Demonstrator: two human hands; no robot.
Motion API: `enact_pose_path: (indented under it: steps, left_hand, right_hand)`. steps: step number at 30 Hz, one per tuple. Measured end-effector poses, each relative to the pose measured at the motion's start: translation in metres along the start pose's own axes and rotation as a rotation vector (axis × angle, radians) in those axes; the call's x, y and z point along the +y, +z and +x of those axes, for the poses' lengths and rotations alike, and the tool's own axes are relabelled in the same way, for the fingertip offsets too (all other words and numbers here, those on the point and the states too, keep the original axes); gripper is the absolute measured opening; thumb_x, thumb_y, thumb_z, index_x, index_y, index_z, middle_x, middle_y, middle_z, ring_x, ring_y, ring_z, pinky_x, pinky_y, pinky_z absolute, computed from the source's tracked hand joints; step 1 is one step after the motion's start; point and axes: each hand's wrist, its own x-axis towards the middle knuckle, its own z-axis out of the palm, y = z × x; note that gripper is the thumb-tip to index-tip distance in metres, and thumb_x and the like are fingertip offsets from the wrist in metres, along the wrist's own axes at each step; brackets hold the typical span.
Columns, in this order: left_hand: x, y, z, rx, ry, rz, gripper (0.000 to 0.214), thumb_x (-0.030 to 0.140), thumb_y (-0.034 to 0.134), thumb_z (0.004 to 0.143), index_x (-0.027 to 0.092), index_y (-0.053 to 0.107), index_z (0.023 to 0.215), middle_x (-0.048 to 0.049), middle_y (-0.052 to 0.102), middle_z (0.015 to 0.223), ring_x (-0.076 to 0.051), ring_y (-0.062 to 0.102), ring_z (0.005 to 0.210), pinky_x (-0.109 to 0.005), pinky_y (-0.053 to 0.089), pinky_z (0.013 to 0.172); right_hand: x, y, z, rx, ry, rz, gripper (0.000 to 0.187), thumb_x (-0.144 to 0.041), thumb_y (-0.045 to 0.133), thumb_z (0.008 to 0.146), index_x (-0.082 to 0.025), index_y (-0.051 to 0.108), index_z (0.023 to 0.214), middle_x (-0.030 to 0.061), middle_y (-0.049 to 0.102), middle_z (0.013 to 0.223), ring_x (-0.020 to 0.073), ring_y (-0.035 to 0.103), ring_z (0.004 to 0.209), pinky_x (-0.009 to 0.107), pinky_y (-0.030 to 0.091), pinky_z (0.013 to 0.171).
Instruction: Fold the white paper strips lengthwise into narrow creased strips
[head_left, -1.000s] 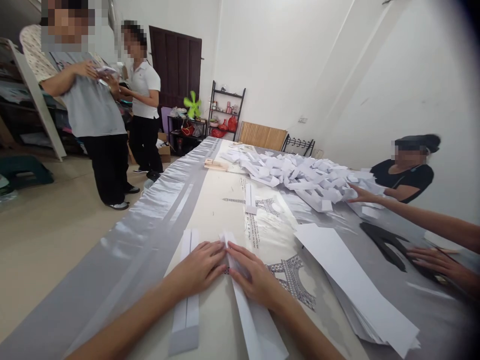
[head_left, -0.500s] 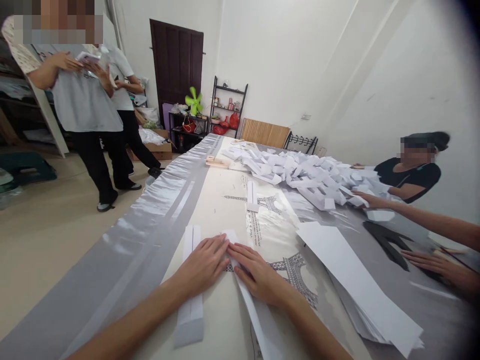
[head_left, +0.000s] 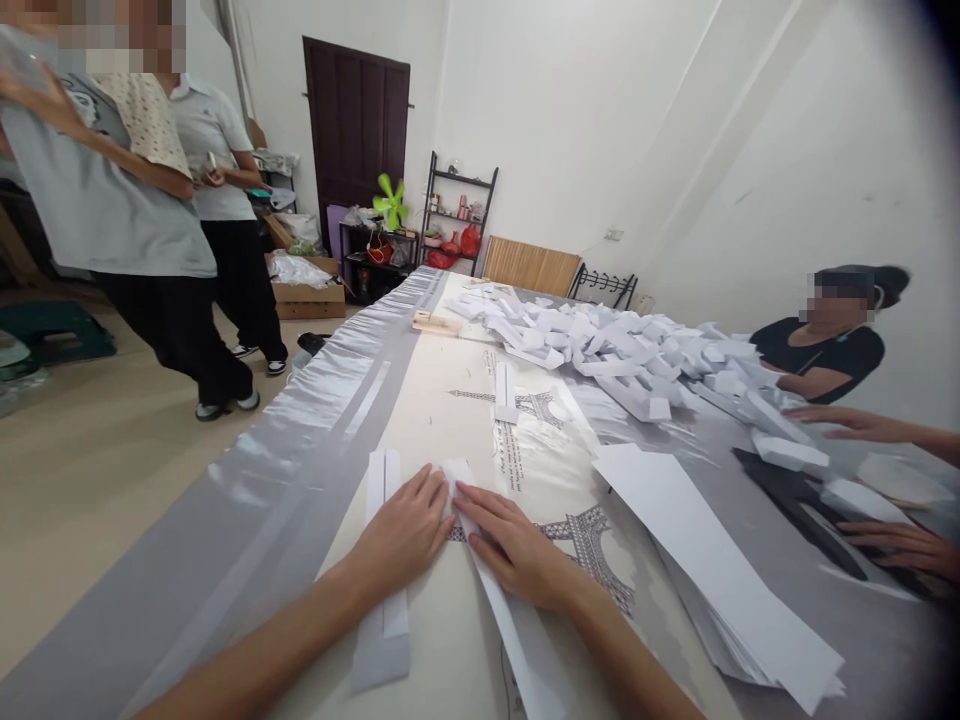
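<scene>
A long white sheet of paper (head_left: 525, 650) with its left side folded over lies lengthwise between my hands. My left hand (head_left: 405, 525) is closed, its fingers together and bent at the sheet's upper left edge. With fingers pressed together, my right hand (head_left: 510, 535) grips and presses the folded part from the right. Under my left wrist lies a folded white paper strip (head_left: 382, 660) with a lengthwise seam. A similar folded strip (head_left: 505, 392) rests farther ahead. To the right is a stack of flat white sheets (head_left: 712, 570).
A large heap of folded white papers (head_left: 622, 345) covers the far right of the table (head_left: 247, 560). At right, a co-worker's hands (head_left: 892, 545) are by dark flat pieces; another person (head_left: 825, 335) sits beyond. Two people (head_left: 150, 200) stand at left. A wooden piece (head_left: 436, 324) lies ahead.
My left fingers have shifted slightly left along the paper; my right hand has barely moved. The co-worker's hands moved right, with papers drawn that way. The standing people have shifted.
</scene>
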Motion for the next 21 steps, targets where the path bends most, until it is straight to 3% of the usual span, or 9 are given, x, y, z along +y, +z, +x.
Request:
enact_pose_path:
  steps: [5,12,21]
  left_hand:
    - [0.000,0.007,-0.002,0.020,-0.025,0.018,0.035,0.029,0.039,0.106,0.011,0.058,0.129,-0.0186,0.064,0.130,-0.031,0.057,0.128,-0.048,0.045,0.106]
    - [0.001,0.015,-0.006,0.018,-0.032,0.014,0.041,0.029,0.039,0.105,0.005,0.055,0.135,-0.0231,0.061,0.138,-0.033,0.055,0.133,-0.048,0.043,0.110]
    - [0.007,0.003,-0.004,0.030,-0.081,-0.032,0.034,0.028,0.041,0.103,0.012,0.059,0.128,-0.0196,0.061,0.134,-0.033,0.056,0.128,-0.050,0.045,0.105]
  right_hand:
    - [0.000,0.001,0.001,0.009,0.004,-0.004,0.048,-0.032,0.042,0.107,-0.027,0.042,0.155,0.0038,0.036,0.164,0.0235,0.030,0.152,0.047,0.031,0.124]
    - [-0.003,-0.001,0.002,0.014,-0.042,-0.003,0.052,-0.030,0.043,0.106,-0.029,0.036,0.158,0.0022,0.041,0.161,0.0217,0.033,0.151,0.046,0.032,0.124]
    - [-0.003,-0.001,0.002,0.014,-0.062,-0.013,0.054,-0.028,0.045,0.105,-0.030,0.034,0.159,0.0011,0.040,0.162,0.0231,0.033,0.151,0.048,0.032,0.123]
